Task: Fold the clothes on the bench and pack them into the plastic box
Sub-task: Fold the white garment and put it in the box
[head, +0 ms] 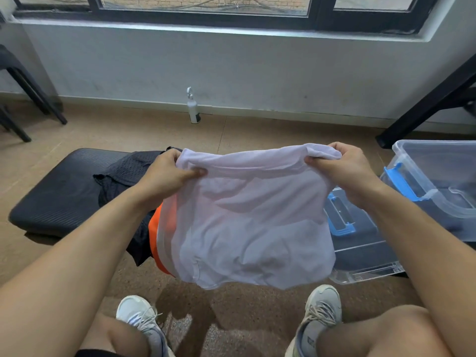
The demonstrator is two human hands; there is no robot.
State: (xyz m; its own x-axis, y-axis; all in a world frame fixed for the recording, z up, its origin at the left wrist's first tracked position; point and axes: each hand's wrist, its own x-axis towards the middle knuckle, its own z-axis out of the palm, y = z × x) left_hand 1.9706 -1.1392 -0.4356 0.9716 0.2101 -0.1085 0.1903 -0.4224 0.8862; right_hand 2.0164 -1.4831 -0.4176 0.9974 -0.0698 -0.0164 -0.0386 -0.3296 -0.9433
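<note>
A thin white garment [244, 217] hangs stretched between the left hand [167, 173] and right hand [345, 168], screening the middle of the padded black bench [59, 191]. Left of it, a dark mesh garment [123, 173] and an orange cloth [157, 228] cover the bench; its far-left end lies bare. The clear plastic box with blue latches [435, 181] stands open-topped at right, its clear lid [360, 243] lying flat beside it.
</note>
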